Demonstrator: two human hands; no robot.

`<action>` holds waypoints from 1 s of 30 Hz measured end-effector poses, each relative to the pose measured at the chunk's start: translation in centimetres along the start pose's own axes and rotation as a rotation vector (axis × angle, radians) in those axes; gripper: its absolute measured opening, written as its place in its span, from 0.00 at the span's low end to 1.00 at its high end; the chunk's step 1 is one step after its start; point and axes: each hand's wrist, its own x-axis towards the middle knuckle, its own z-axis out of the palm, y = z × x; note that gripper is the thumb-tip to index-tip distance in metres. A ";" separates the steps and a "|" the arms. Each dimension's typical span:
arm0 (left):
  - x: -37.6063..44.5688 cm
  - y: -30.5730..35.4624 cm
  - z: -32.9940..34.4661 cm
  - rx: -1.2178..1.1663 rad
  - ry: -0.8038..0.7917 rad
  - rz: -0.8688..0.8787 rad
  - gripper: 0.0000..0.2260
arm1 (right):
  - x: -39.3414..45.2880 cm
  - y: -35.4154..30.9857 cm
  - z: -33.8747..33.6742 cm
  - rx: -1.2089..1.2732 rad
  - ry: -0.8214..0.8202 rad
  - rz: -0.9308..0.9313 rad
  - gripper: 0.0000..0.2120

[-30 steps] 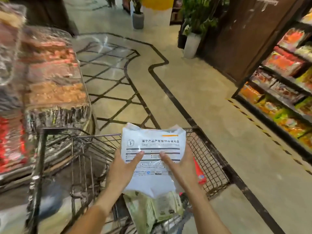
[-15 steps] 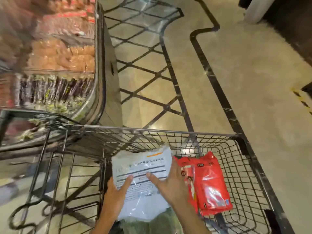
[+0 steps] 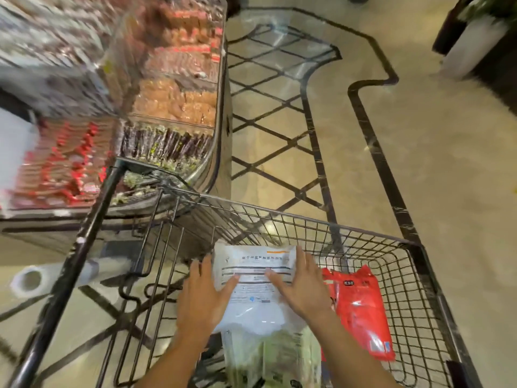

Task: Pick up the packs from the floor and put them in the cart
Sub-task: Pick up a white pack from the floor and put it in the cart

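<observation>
Both my hands hold a white pack (image 3: 256, 287) with dark printed lines, low inside the black wire cart (image 3: 330, 231). My left hand (image 3: 202, 298) grips its left edge and my right hand (image 3: 300, 287) its right edge. Under the white pack lies a pale green pack (image 3: 272, 357). Red packs (image 3: 361, 306) lie in the cart to the right of my right hand.
A glass display case (image 3: 173, 88) full of packaged food stands close to the cart's left front. A white roll (image 3: 36, 278) lies on the floor at left. Marble floor with black inlay lines spreads ahead. A white planter (image 3: 472, 49) stands at far right.
My hands have lowered the white pack from above the cart rim down into the basket onto the green pack. My view has tilted downward.
</observation>
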 end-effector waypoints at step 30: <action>-28.2 -62.9 -52.6 0.335 0.922 -0.397 0.35 | -42.6 -71.5 26.4 -0.484 0.251 -1.452 0.38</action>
